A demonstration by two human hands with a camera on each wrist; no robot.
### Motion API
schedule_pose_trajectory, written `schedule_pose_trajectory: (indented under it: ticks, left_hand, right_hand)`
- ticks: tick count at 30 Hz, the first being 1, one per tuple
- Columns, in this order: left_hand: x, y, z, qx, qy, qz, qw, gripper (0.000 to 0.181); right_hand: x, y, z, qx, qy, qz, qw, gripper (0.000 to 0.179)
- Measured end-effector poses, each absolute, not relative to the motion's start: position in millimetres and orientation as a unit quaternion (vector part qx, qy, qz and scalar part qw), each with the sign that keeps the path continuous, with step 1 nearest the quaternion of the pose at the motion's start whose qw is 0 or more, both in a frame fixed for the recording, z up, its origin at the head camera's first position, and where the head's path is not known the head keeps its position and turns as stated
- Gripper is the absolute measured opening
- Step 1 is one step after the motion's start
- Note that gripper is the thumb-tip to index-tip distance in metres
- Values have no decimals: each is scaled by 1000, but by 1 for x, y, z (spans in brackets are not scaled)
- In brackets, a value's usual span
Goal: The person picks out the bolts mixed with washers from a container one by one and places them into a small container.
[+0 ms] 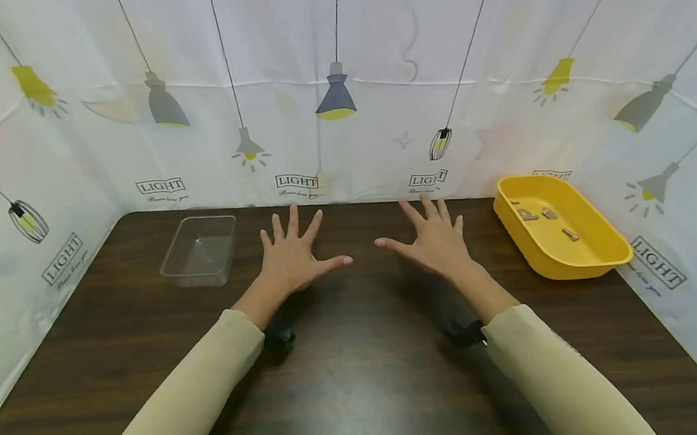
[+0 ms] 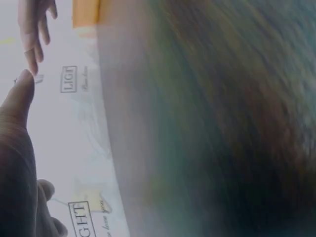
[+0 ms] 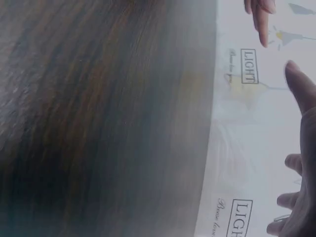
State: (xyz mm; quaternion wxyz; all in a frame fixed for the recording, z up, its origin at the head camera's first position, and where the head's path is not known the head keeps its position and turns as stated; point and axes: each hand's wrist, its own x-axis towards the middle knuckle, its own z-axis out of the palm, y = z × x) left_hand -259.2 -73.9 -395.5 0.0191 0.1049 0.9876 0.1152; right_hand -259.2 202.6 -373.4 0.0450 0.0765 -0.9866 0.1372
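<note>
Head view: two hands (image 1: 290, 257) (image 1: 439, 243), fingers splayed, between one clear box (image 1: 198, 280) and one tray (image 1: 550, 246)

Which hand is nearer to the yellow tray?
Right. The right hand is just left of the yellow tray; the left hand is farther left, beyond it.

Head view: left sleeve (image 1: 181, 401) and right sleeve (image 1: 566, 371) are cut off at the near edge. Metal parts (image 1: 549, 213) in the yellow tray (image 1: 577, 272), far right, are too small to identify. A printed label (image 1: 557, 174) behind the tray is partly hidden. Left wrist view: table (image 2: 222, 123) blurred, left hand (image 2: 16, 153) cut off. Right wrist view: right hand (image 3: 309, 153) likewise cut off.
</note>
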Motion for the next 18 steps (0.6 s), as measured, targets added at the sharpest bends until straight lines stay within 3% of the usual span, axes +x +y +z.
schedule_pose_trajectory:
  ticks: [13,18]
  left_hand:
    - [-249,-51,-394,126,975,179,24,109]
    - [-250,-33,-392,142,962,231,8,104]
  right_hand:
    - [-225,240,-372,87,-952,274,102,92]
    - [-213,267,-362,75,-921,325,199,78]
